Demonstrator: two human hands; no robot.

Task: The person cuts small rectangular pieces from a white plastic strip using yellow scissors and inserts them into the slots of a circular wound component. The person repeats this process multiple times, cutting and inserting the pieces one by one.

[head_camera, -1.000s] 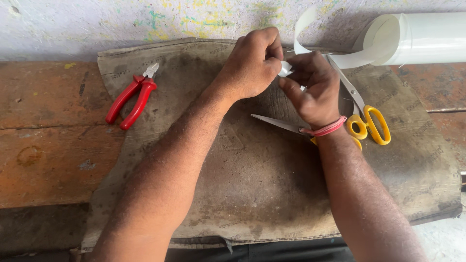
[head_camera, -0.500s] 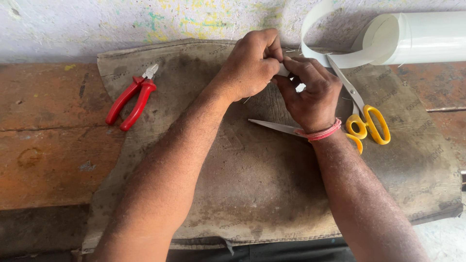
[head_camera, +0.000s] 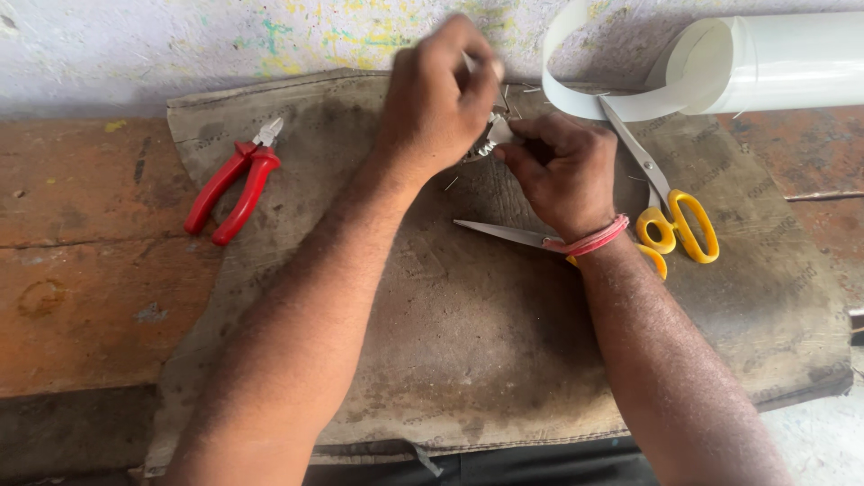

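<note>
Between the two hands, near the far edge of the mat (head_camera: pixel 504 360), sits a small white piece (head_camera: pixel 498 131). The right hand (head_camera: pixel 565 171) pinches it from the right side with narrow fingers and is the nearer one. The left hand (head_camera: pixel 441 99) is just above and left of it, blurred, fingers curled around something thin; what exactly, one cannot tell. The long axis of the piece is too small to judge. Compared with half a second ago, the left hand is higher and farther from the body, while the scissors (head_camera: pixel 670 220), pliers (head_camera: pixel 236 184) and white roll (head_camera: pixel 765 63) lie unchanged.
</note>
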